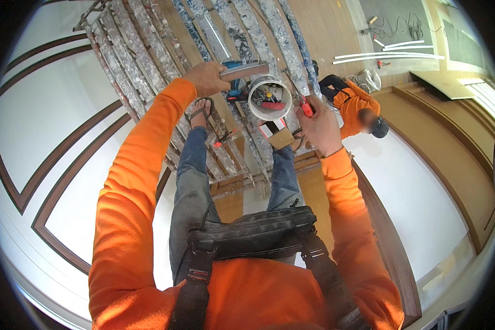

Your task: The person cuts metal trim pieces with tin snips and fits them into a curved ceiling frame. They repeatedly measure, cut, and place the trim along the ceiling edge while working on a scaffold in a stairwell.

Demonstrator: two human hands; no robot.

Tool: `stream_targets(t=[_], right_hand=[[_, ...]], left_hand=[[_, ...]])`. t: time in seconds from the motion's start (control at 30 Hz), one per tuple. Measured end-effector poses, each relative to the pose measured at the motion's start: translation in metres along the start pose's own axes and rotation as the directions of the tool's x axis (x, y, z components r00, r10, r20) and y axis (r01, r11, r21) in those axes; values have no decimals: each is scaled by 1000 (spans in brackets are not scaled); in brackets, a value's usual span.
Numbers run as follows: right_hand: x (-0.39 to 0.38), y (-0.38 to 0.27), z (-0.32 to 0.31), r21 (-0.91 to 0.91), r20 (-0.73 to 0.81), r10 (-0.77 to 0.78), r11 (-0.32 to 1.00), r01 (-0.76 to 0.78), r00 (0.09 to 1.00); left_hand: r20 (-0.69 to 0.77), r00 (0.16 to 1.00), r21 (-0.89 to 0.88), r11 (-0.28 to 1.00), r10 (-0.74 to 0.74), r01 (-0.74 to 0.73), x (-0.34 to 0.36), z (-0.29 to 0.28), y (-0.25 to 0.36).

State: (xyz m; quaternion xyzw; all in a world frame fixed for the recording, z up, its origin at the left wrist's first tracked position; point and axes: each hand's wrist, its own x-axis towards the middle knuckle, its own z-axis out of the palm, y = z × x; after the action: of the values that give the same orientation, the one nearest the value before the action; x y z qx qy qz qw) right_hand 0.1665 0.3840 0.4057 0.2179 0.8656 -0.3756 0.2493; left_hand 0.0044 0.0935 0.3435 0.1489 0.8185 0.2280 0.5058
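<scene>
Left hand (208,78): closed around the near end of a flat brown bar (247,71), wood-like in look, which points right toward the bucket.
Right hand (320,124): fingers curled around a red-handled tool (307,108), its exact kind too small to tell, just right of the bucket.
Bucket (253,108): white, round, between the two hands, with a red item (273,105) and a jumble of small pieces inside.
Cordless power tool (235,86): blue and black, partly beneath the brown bar, just left of the bucket.
Cardboard box (281,138): small, tan, just below the bucket in view.
Platform: paint-splattered planks (231,27) under the person's sandalled feet (200,114).
Red-and-black tool (224,138): on the planks, near the left foot.
Co-worker (355,107): orange top and dark cap, at right beyond the right hand.
White strips (390,56): lying on the floor, upper right.
</scene>
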Motion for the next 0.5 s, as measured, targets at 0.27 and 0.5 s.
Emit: stream_targets(t=[0.27,0.5], right_hand=[[13,0,-13,-140,214,-87,983,119,973],[29,9,-13,16,478,-4,1000,-4,878]], left_hand=[[91,995,71,996,51,-58,-7,5,-4],[231,973,85,996,3,-23,-6,4,-1]])
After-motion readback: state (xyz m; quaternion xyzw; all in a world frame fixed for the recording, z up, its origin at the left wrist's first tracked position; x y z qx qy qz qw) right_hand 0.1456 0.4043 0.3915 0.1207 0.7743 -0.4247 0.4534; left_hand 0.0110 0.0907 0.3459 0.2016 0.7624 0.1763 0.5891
